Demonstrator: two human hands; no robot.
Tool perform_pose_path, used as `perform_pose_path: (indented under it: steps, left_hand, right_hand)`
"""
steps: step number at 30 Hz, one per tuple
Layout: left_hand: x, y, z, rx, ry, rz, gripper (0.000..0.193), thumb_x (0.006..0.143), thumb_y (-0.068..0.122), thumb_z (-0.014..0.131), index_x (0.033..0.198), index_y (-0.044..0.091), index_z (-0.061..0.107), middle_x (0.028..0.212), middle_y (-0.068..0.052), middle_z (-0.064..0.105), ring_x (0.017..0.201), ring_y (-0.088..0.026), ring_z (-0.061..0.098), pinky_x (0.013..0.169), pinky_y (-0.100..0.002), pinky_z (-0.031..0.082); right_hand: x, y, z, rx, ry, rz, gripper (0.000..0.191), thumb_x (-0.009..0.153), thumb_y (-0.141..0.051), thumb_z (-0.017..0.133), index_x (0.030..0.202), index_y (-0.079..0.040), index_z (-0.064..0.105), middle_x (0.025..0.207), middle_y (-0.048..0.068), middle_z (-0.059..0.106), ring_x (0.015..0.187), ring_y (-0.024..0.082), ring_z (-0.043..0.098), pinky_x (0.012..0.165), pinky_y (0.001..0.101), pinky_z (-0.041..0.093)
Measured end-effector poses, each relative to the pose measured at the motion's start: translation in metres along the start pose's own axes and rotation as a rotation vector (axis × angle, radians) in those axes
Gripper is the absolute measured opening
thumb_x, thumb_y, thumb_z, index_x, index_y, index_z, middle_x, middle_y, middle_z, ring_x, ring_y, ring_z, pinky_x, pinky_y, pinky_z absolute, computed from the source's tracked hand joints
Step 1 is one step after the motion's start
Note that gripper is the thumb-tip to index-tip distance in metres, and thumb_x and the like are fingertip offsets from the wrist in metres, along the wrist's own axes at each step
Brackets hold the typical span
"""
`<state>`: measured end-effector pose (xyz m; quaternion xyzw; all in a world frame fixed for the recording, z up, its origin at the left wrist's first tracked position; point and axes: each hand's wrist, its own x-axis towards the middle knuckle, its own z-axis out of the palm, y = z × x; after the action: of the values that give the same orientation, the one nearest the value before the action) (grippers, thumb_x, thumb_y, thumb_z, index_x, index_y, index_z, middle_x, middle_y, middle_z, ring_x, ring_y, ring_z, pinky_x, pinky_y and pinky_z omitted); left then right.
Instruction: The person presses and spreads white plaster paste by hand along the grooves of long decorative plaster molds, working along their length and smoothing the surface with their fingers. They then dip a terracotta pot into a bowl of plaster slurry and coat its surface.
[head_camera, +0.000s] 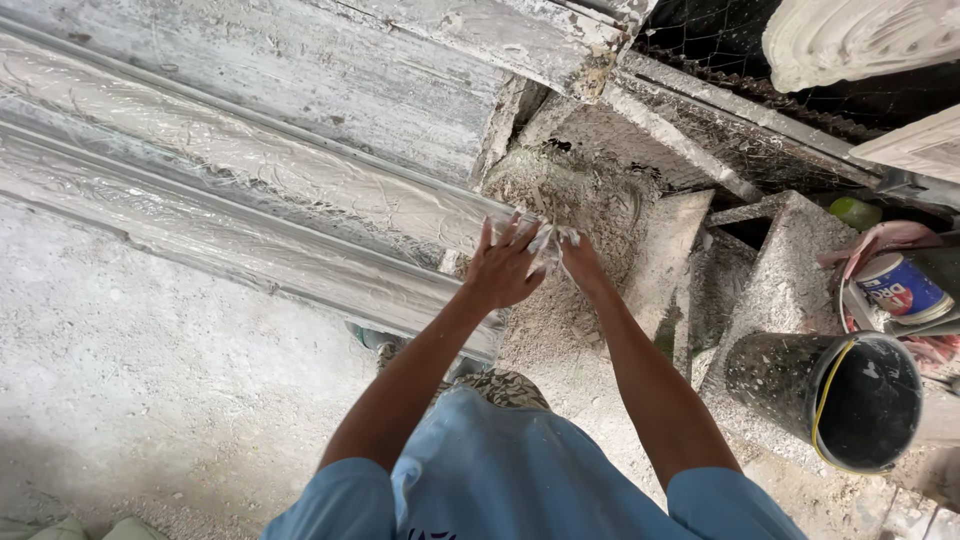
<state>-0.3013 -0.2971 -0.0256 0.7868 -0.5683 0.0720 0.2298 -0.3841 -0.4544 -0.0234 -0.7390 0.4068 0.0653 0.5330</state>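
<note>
Long moulded trough at left, both hands at its end, bucket on its side at right

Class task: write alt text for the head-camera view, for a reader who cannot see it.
A person's left hand and right hand work pale fibrous material at the end of a long plaster moulding. A black bucket stands to the right.
</note>
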Motion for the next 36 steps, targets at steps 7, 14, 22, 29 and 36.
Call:
perform_pose_path:
  steps: [7,14,22,29,36]
  left_hand:
    - [0.006,0.006,-0.011,0.252,-0.409,-0.068,0.021,0.086,0.025,0.071,0.101,0.012,0.077,0.168,-0.007,0.021,0.153,-0.033,0.022,0.118,-0.065,0.017]
    - [0.019,0.026,0.020,0.107,-0.395,-0.117,0.015,0.098,0.014,0.069,0.090,0.002,0.074,0.142,-0.016,0.050,0.124,-0.025,0.059,0.099,-0.038,0.057]
    - [-0.013,0.001,0.014,-0.546,0.024,-0.495,0.019,0.104,0.010,0.063,0.121,0.001,0.065,0.113,-0.013,0.061,0.096,-0.026,0.066,0.080,-0.036,0.062]
    - [-0.014,-0.003,0.002,-0.222,0.113,-0.527,0.013,0.084,0.009,0.075,0.095,0.002,0.075,0.106,-0.014,0.058,0.101,-0.032,0.057,0.083,-0.047,0.047]
    - [-0.025,-0.047,-0.011,-0.229,0.192,-0.794,0.031,0.087,0.029,0.074,0.100,0.002,0.073,0.122,-0.021,0.057,0.111,-0.031,0.053,0.092,-0.048,0.044]
  right_hand:
    - [-0.006,0.018,0.006,0.362,-0.120,-0.015,0.042,0.100,-0.021,0.051,0.137,-0.001,0.057,0.112,0.012,0.071,0.094,0.024,0.066,0.082,0.0398,0.058]
    - [-0.029,0.038,-0.032,0.286,-0.296,0.068,0.049,0.108,-0.025,0.052,0.145,0.007,0.050,0.129,0.028,0.064,0.103,0.035,0.069,0.085,0.0488,0.063]
    - [-0.035,0.040,-0.048,-0.411,-0.274,0.113,0.062,0.100,-0.020,0.050,0.158,-0.009,0.032,0.146,0.020,0.063,0.089,0.042,0.071,0.082,0.0475,0.063]
    - [-0.022,0.026,0.051,-0.847,0.319,-0.670,0.037,0.105,-0.008,0.051,0.141,-0.001,0.054,0.151,0.023,0.049,0.143,0.039,0.044,0.117,0.0573,0.041]
    - [-0.023,0.020,0.068,-0.715,0.261,-0.560,0.029,0.093,-0.012,0.059,0.118,0.001,0.065,0.160,0.018,0.043,0.154,0.033,0.031,0.129,0.0589,0.012]
